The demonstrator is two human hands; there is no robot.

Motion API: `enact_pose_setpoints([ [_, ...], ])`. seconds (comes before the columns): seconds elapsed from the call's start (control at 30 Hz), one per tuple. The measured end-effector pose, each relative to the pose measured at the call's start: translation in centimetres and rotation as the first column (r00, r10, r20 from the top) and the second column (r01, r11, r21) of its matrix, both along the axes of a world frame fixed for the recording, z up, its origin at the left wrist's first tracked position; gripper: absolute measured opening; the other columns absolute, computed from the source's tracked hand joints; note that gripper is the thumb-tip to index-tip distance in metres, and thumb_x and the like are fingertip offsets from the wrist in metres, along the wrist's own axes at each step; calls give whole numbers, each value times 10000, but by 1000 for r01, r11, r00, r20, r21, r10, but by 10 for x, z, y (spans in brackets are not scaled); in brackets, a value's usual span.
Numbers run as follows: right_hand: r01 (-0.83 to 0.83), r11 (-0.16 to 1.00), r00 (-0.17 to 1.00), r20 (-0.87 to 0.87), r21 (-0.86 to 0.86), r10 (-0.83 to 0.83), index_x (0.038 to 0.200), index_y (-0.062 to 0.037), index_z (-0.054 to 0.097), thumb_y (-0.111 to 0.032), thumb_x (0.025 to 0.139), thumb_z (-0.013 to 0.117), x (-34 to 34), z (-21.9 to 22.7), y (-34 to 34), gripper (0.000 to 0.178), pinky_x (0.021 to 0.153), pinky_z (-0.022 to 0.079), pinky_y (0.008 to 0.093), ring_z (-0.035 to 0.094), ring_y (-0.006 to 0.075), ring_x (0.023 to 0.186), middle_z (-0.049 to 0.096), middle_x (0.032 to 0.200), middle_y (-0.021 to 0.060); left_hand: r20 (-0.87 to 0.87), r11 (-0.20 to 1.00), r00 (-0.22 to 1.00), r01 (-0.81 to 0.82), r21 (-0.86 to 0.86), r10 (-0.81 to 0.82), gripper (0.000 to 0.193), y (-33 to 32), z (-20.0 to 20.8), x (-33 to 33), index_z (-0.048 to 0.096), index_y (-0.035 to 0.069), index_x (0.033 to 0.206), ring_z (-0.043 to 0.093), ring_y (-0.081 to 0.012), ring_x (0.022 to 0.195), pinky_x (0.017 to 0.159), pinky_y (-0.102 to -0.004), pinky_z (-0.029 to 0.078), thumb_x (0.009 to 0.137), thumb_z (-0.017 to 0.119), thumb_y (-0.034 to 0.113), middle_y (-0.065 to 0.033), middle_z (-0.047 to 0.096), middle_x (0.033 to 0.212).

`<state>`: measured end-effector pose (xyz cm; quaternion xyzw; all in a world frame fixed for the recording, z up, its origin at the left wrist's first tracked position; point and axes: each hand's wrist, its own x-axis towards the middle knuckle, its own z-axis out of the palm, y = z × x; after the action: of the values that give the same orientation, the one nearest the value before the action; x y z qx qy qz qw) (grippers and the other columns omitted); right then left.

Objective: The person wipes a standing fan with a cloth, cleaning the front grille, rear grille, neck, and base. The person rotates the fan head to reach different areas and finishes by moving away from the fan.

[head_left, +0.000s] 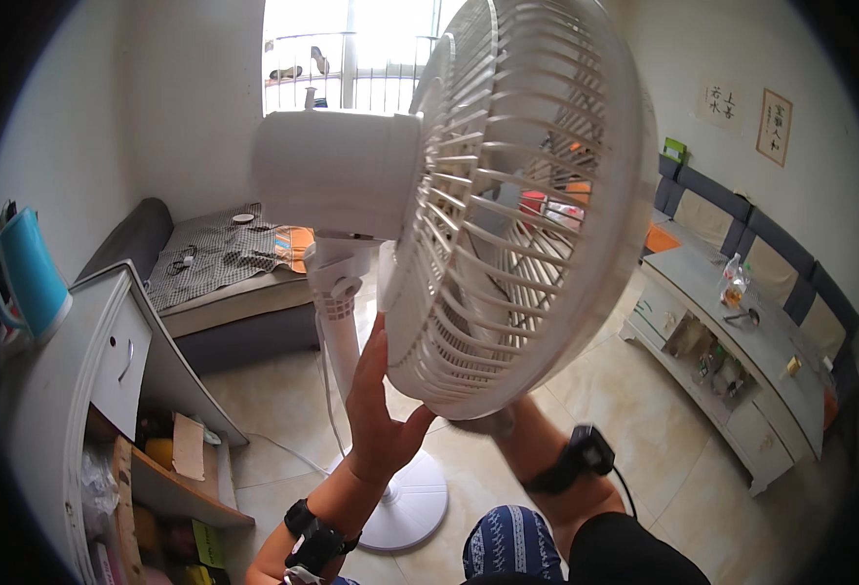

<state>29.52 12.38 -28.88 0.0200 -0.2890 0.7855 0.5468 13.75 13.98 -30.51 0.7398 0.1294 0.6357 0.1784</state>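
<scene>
A white pedestal fan [337, 171] stands close before me, its round wire guard [507, 224] turned to the right. Against the lower back edge of the guard rests my left hand [381, 419], fingers stretched upward and thumb under the rim, gripping it. My right hand [496, 421] is at the bottom of the guard's front side. It is blurred and mostly hidden by the fan, and a greyish patch shows there that I cannot make out. Below, the fan's round white base [405, 507] sits on the tiled floor. Both wrists wear black strapped devices.
At left, a white cabinet [49, 390] with open shelves bears a blue jug [28, 273]. A grey daybed [234, 302] lies behind it. On the right, a long low table [712, 322] holds bottles [734, 283] before a grey sofa [780, 263]. A cord [288, 450] crosses the floor.
</scene>
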Motion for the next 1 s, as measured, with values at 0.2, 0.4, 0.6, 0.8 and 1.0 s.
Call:
enact_pose_setpoints([
  [0.2, 660, 591, 515, 293, 464, -806, 1243, -25, 481, -345, 986, 417, 52, 77, 40, 416, 716, 535, 300, 629, 189, 890, 597, 1142, 119, -19, 1000, 1000, -8, -25, 8, 889, -1, -3, 3, 284, 29, 1435, 347, -407, 1343, 1068, -438, 350, 726, 802, 167, -276, 321, 1452],
  [0.4, 509, -94, -147, -21, 856, -989, 1245, -20, 483, -350, 982, 428, 40, 91, 38, 425, 744, 528, 306, 628, 194, 895, 594, 1152, 122, 1, 997, 1000, -18, -73, 18, 845, 0, 2, 5, 290, -60, 1392, 486, -312, 1232, 1024, -393, 382, 751, 780, 190, -234, 443, 1363],
  [0.6, 264, -359, -361, -253, 895, -898, 1247, -16, 485, -355, 977, 440, 25, 35, 30, 435, 772, 521, 312, 628, 199, 901, 591, 1162, 125, 0, 994, 1000, 20, -104, -20, 840, -2, -4, -3, 288, -64, 1383, 520, -277, 1172, 1010, -389, 390, 749, 781, 182, -196, 503, 1284],
  [0.8, 676, -103, -139, -10, 730, -990, 1249, -12, 488, -359, 973, 451, 50, 114, 104, 445, 800, 514, 318, 628, 204, 906, 588, 1172, 128, 82, 986, 996, -17, -167, 31, 709, 1, -20, -5, 355, 9, 1345, 487, -232, 1156, 1010, -374, 372, 745, 731, 45, -133, 465, 1281],
  [1.0, 769, 179, 261, -46, 613, -964, 1070, 2, 613, -199, 889, 534, 41, 147, 55, 281, 810, 482, 306, 612, 147, 913, 659, 937, 119, -97, 988, 991, -99, -120, 88, 596, 8, -28, -21, 428, 17, 1311, 568, -222, 1072, 986, -390, 427, 793, 716, 71, -138, 573, 1196],
])
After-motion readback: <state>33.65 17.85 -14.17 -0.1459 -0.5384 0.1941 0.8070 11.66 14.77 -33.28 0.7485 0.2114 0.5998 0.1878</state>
